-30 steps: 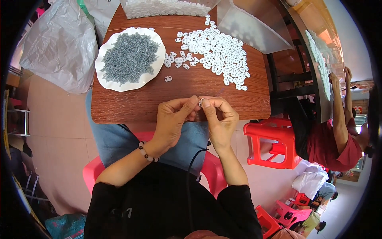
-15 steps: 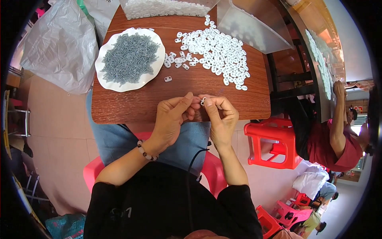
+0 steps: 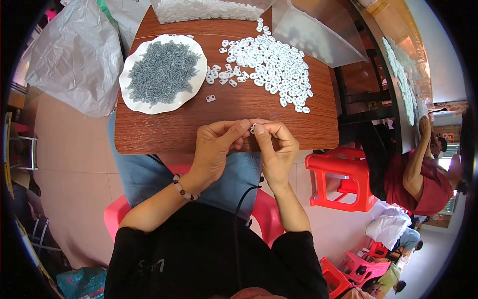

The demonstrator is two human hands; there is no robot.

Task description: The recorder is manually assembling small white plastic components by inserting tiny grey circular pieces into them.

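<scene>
Close to the table's front edge, my right hand [image 3: 279, 147] pinches a small white two-holed plastic piece [image 3: 253, 129] between thumb and fingers. My left hand [image 3: 217, 144] is closed in a pinch right beside that piece, its thumb and index finger pressed together. Whatever they hold is too small or hidden to make out. Beyond my left hand stands a white wavy-rimmed plate [image 3: 128, 94] heaped with thin grey spring-like pieces [image 3: 162, 72]. A spread pile of the same white two-holed pieces [image 3: 271, 65] lies beyond my right hand. One loose white piece [image 3: 210, 98] lies apart from the pile.
Translucent bins [image 3: 318, 37] stand at the table's [image 3: 164, 134] far side, one holding white pieces. A white plastic bag [image 3: 74, 60] is at the left, a red stool [image 3: 341, 179] at the right. A person in a dark red shirt [image 3: 418, 184] works at another table.
My left fingertips have shifted slightly, the thumb drawing nearer the white piece. My right hand stays almost in place, still pinching that piece. The neighbouring person's hand has moved a little.
</scene>
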